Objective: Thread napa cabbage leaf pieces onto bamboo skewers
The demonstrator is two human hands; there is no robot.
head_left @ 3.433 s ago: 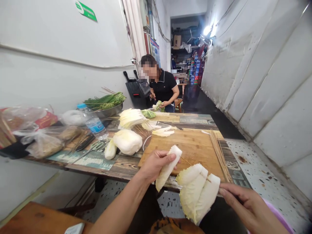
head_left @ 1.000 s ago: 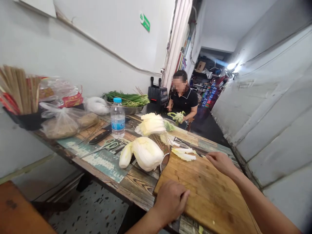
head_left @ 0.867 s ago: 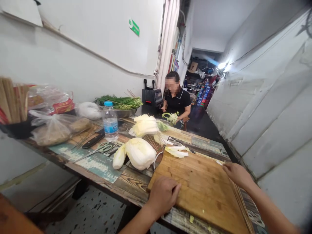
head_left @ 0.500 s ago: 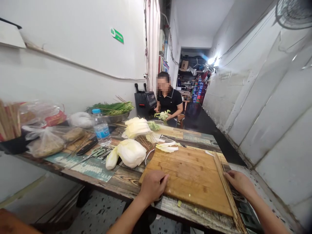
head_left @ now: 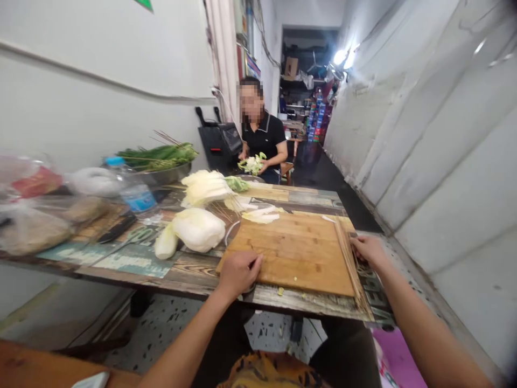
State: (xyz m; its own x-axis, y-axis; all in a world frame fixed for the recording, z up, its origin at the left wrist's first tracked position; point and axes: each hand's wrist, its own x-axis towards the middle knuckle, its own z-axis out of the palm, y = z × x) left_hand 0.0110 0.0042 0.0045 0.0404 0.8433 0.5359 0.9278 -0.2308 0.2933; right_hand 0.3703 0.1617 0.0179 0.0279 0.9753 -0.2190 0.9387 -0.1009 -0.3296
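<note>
My left hand point(head_left: 240, 274) rests closed on the near left corner of a wooden cutting board point(head_left: 299, 250). Its thumb lies against the curled fingers, and whatever may be inside is hidden. At the board's right edge, my right hand point(head_left: 368, 251) has its fingertips pinched together beside a bundle of thin bamboo skewers point(head_left: 348, 258); what they grip is too small to make out. Pale cabbage leaves point(head_left: 262, 215) lie at the board's far edge. Left of the board sits a napa cabbage point(head_left: 200, 230), with a stack of cut leaves point(head_left: 205, 188) behind it.
Across the table a person point(head_left: 264, 140) holds cabbage pieces. On the left are a water bottle point(head_left: 137, 194), a knife point(head_left: 117, 227), scissors point(head_left: 139, 235), plastic bags point(head_left: 34, 229) and a metal bowl point(head_left: 165, 175) of greens. A black speaker point(head_left: 220, 143) stands by the wall.
The view has tilted down and shifted, showing my lap and the table's near edge. Both hands keep nearly the same places by the board.
</note>
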